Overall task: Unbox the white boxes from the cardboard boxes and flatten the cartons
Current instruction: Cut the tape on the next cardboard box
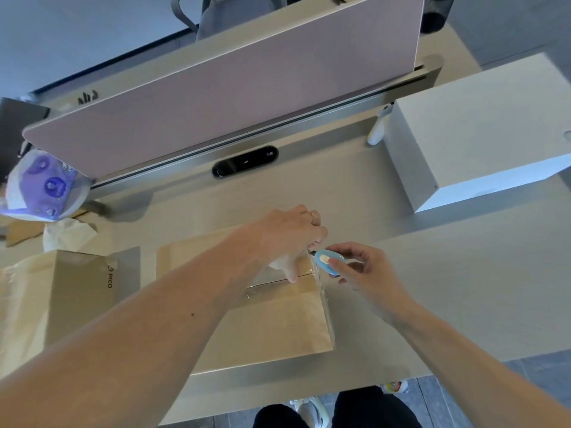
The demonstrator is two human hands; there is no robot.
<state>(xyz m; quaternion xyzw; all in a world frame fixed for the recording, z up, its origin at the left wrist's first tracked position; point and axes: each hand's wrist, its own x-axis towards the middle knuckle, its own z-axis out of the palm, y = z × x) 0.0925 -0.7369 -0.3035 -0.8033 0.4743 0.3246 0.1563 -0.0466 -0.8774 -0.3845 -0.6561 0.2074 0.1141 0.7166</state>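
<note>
At the desk's point(432, 288) near edge, your left hand point(290, 239) grips the cardboard box point(278, 319) at its far right corner, thumb pressing the taped seam. Your right hand point(367, 273) pinches a blue cutter point(329, 261) against that corner. Desktop stretches rightward; the white box point(482, 134) stands well apart.

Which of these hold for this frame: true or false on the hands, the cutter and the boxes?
1. The right hand holds a blue cutter. True.
2. The left hand rests on the white box. False: it grips the cardboard box at its far right corner.
3. The white box stands on the desk, right of the cardboard box and apart from it. True.
4. The cardboard box is already flattened. False: it still stands as a box.
5. A PICO carton stands at the left. True.
</note>
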